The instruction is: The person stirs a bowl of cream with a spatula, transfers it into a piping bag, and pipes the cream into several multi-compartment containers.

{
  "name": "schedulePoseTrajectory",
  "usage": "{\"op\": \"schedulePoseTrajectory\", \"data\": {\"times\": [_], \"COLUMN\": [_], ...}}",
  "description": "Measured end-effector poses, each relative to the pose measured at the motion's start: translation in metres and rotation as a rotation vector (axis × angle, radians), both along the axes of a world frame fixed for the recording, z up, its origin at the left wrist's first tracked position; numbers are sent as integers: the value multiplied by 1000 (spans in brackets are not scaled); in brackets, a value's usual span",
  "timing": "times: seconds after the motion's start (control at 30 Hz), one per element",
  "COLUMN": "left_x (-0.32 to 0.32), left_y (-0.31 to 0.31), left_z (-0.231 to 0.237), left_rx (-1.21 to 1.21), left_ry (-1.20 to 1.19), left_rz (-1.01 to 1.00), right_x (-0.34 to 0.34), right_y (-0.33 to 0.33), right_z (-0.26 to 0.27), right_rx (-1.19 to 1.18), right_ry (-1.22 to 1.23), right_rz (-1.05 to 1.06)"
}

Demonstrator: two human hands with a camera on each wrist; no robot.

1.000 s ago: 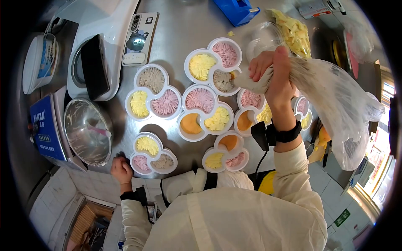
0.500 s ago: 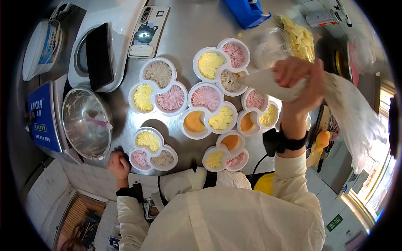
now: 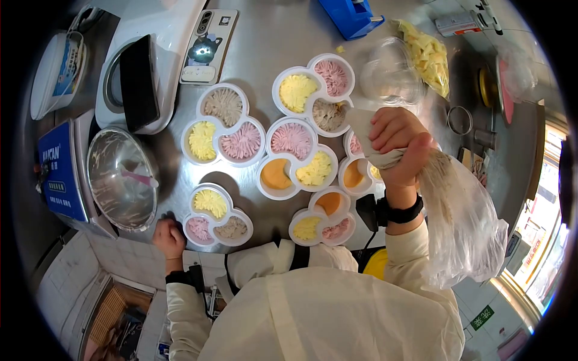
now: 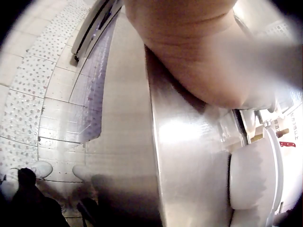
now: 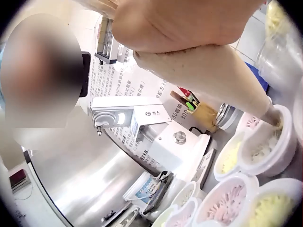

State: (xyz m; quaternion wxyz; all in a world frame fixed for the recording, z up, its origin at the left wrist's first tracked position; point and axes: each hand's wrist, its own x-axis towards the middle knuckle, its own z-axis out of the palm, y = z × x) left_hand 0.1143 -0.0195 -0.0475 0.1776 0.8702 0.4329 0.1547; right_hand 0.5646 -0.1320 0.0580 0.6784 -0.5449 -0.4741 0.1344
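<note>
My right hand (image 3: pixel 400 141) grips a piping bag (image 3: pixel 460 225) of greyish paste, its twisted end trailing past the thumb. In the right wrist view the piping tip (image 5: pixel 272 117) points down into one compartment of a white three-part cup (image 5: pixel 289 142). That compartment holds grey piped strands (image 3: pixel 328 114); the neighbouring ones hold yellow strands (image 3: pixel 297 93) and pink strands (image 3: pixel 331 77). My left hand (image 3: pixel 169 239) rests at the table's front edge, fingers loosely curled and holding nothing. In the left wrist view, the heel of the left hand (image 4: pixel 194 61) lies by the metal edge.
Several more three-part cups (image 3: pixel 256 123) cover the middle of the table. Left are a steel bowl (image 3: pixel 120 201) with a pink-handled spatula, a blue box (image 3: pixel 63 174), and a black phone (image 3: pixel 138 84) leaning on a white machine. A blue tape dispenser (image 3: pixel 352 21) and a bag of yellow pieces (image 3: pixel 424 57) lie behind.
My right hand swung right, then back left and nearer to me, while the bag's loose end dropped lower. Grey strands cover more of the compartment. The left hand stays at the edge.
</note>
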Motion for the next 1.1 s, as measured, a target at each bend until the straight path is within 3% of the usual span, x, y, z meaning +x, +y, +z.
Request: {"op": "schedulePoseTrajectory", "data": {"times": [0.5, 0.8, 1.1], "left_x": [-1, 1, -4], "left_y": [0, 0, 0], "left_z": [-1, 1, -3], "left_rx": [13, 21, 1], "left_ry": [6, 2, 9], "left_rz": [-4, -7, -6], "right_x": [6, -2, 20], "right_y": [4, -4, -23], "right_z": [-7, 7, 31], "right_rx": [32, 34, 195], "right_ry": [-68, 50, 240], "right_rz": [-9, 78, -50]}}
